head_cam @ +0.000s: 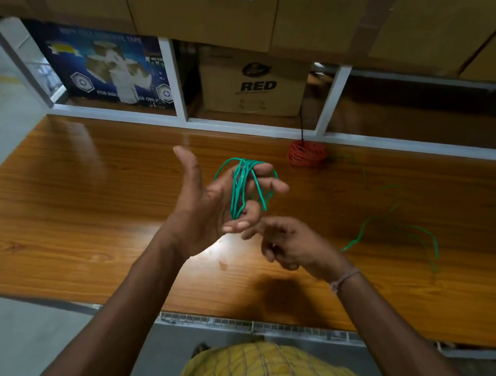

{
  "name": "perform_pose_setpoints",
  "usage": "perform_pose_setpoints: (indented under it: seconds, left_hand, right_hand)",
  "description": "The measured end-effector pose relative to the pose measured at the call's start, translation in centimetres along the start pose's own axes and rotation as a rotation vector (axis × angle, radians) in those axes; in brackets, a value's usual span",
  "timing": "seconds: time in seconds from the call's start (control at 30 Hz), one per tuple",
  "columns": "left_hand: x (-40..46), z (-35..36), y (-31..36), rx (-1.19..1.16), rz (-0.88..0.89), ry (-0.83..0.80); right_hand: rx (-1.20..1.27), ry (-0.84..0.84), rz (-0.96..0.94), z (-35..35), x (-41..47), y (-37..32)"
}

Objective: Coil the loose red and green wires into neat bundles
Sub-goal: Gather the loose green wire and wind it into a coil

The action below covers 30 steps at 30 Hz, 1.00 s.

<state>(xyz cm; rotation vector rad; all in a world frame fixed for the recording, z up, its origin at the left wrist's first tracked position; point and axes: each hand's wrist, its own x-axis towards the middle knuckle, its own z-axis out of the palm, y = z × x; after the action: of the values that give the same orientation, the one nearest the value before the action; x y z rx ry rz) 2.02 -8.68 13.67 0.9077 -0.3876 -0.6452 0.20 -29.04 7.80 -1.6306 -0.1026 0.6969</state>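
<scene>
Here the green wire is looped lengthwise around the left hand, fingers spread inside the coil, thumb up. Right hand, just below, has fingers curled; the pinch can't be confirmed. Loose tail trails right across the desk, so next wrap prob. comes from that side. Red bundle sits farther back.

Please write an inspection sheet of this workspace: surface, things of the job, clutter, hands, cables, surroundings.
Surface: glossy wooden bench.
Job's things: green wire looped around left hand's fingers, loose tail on the bench; red wire bundle coiled by the shelf.
Clutter: nothing seen.
Hands: left hand spread inside loops; right hand curled, grip unclear.
Cables: dark cord above the red bundle.
Surroundings: white shelf frame, cardboard boxes.
</scene>
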Motion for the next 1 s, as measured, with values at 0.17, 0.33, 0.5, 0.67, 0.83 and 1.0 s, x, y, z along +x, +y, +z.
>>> perform_pose_setpoints:
  seconds: [0.17, 0.33, 0.5, 0.67, 0.83, 1.0]
  left_hand:
    - [1.9, -0.1, -0.9, 0.052, 0.012, 0.284]
    - [2.6, -1.2, -3.5, 0.587, -0.085, 0.435]
    - [1.2, -1.9, -5.4, 0.999, -0.23, 0.335]
    - [0.3, -0.5, -4.9, 1.015, -0.297, 0.256]
    - [-0.4, 0.0, -4.9, 0.757, -0.352, 0.153]
    - [-0.5, 1.2, -4.4, 0.511, -0.281, -0.013]
  right_hand:
    - [-0.216, -0.179, 0.09, 1.8, -2.5, -0.7]
    - [-0.404, -0.383, 0.14, 0.9, -5.5, -4.0]
    - [-0.414, -0.322, 0.033, -2.3, -7.1, -7.3]
    - [-0.495, -0.157, -0.197, -5.6, -7.2, -8.9]
    - [-0.518, 0.023, -0.35, -7.4, -4.7, -6.7]
    - [-0.457, 0.231, -0.387, -8.6, -1.9, -4.0]
